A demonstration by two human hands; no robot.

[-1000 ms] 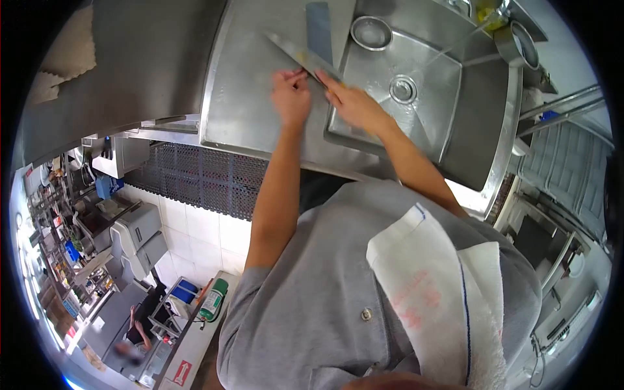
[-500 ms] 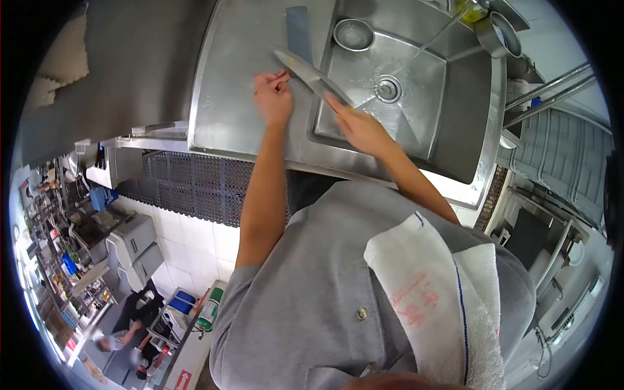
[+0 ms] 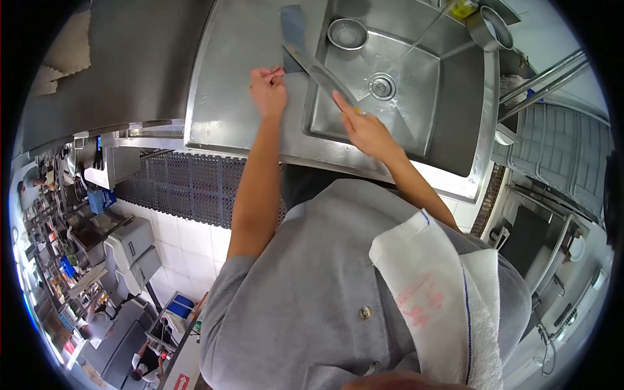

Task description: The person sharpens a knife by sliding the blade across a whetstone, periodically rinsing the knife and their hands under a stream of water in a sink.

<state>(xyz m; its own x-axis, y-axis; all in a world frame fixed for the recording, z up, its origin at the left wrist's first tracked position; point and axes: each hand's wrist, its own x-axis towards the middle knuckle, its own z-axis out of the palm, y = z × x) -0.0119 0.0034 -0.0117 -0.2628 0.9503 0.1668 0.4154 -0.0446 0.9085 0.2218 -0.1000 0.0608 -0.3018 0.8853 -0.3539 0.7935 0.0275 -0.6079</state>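
My right hand (image 3: 372, 135) is closed on the handle of a large knife (image 3: 323, 76), whose blade points up and left over the sink's left edge. Under the blade's tip lies a flat dark grey strip (image 3: 293, 29), on the steel counter (image 3: 227, 84). At the strip's lower end my left hand (image 3: 268, 88) is closed, fingers pressed together near its corner; whether it grips the strip is hard to see.
Right of the counter is a steel sink (image 3: 416, 71) with a small metal bowl (image 3: 348, 34) and running water. A metal pot (image 3: 489, 29) stands at its far right corner. Two people are far off at lower left.
The knife and my right hand have shifted slightly, and the blade's tip now lies over the strip. The view has moved a little. The distant people have changed posture.
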